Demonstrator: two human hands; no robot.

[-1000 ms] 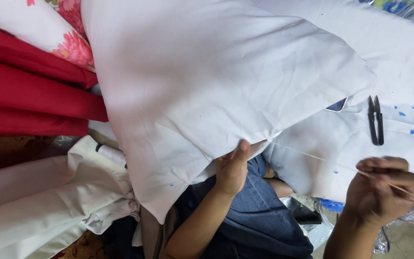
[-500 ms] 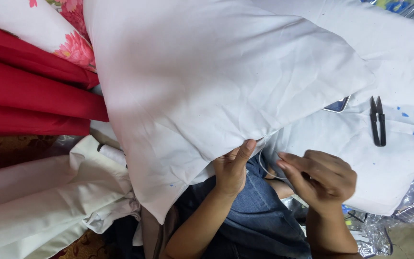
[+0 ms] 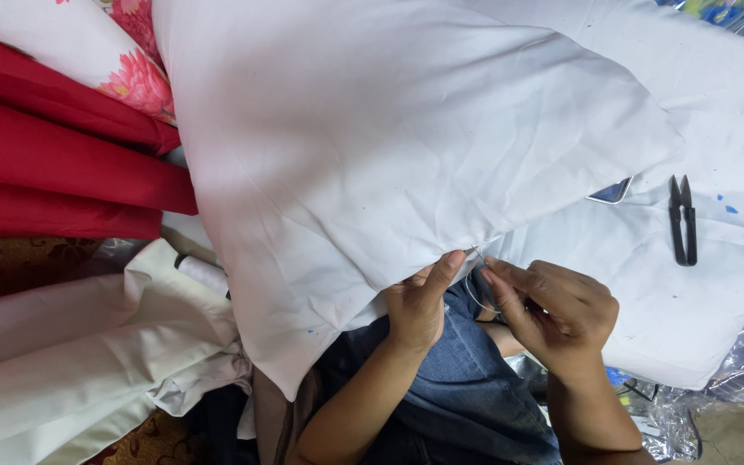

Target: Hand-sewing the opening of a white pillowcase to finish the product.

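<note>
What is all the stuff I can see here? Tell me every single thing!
Big white stuffed pillow: one, white, centre, its lower edge at the hands.
Second white pillow: one, white, right, under the snips.
Small black thread snips: one, black, right, lying on the white fabric.
Folded red cloth: a stack, red, left.
Floral fabric with pink flowers: one, white and pink, top left.
Cream cloth: a pile, cream, lower left.
Clear plastic wrap: crumpled, lower right.
Thin thread: one loop, pale, between the hands.
Blue denim trousers: on the lap, bottom centre.
Left hand: pinches the pillow's edge.
Right hand: fingers pinched at the thread by the seam.
</note>
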